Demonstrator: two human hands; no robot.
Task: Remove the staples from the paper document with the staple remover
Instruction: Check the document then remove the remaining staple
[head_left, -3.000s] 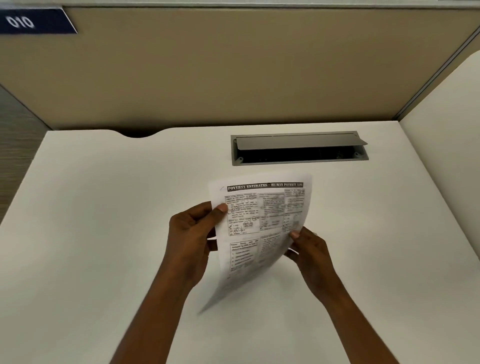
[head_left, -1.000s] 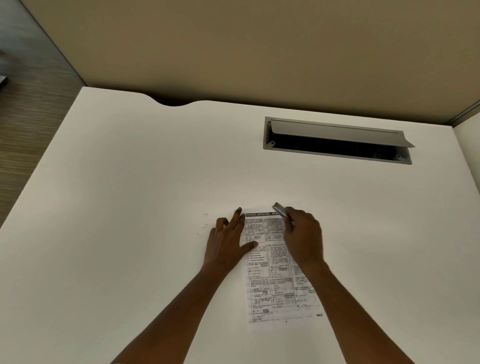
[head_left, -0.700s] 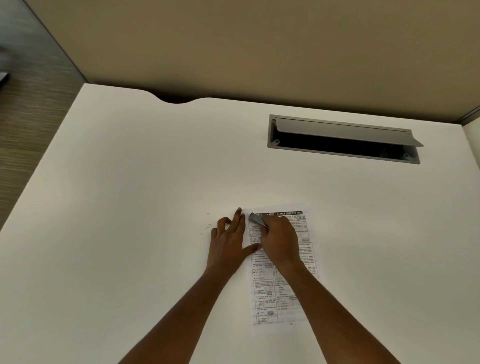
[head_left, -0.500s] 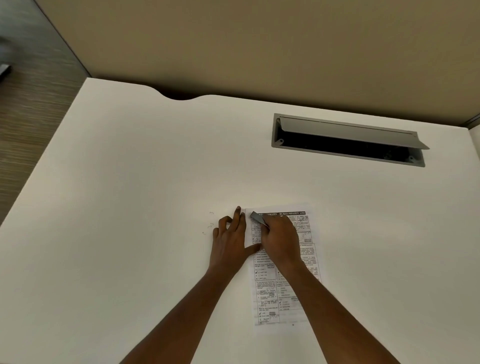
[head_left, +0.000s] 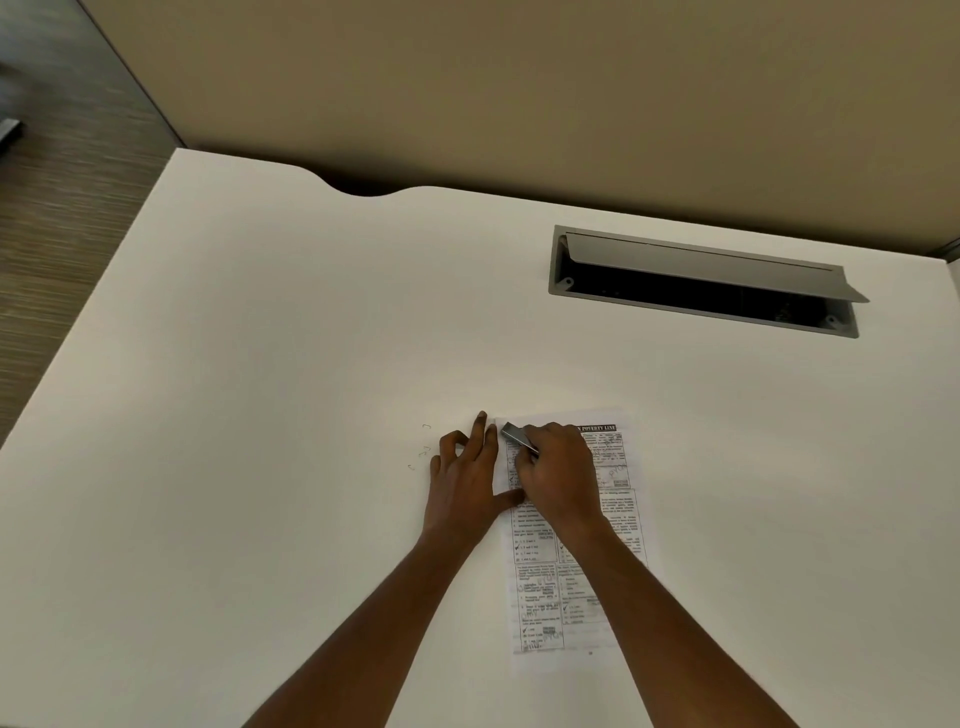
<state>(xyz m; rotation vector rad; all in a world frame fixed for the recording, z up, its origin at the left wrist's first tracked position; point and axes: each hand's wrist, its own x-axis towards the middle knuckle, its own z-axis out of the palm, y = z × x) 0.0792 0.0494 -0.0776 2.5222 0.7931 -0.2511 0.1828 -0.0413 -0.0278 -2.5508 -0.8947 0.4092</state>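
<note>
A printed paper document (head_left: 613, 525) lies flat on the white desk (head_left: 260, 415). My left hand (head_left: 465, 480) rests flat along its left edge, fingers spread, thumb on the sheet. My right hand (head_left: 558, 475) lies over the upper part of the page and grips a flat metal staple remover (head_left: 518, 436), whose tip points at the top left corner of the paper. The corner itself is partly hidden by the tool and my fingers. A few loose staples (head_left: 425, 449) lie on the desk just left of my left hand.
A grey cable tray (head_left: 701, 283) with its lid raised is set into the desk at the back right. A beige partition (head_left: 519, 93) stands behind the desk. Wood-look floor (head_left: 57, 208) shows beyond the left edge.
The document went from held up in both hands to flat on the desk. My right hand carried the staple remover from the top middle to the top left corner.
</note>
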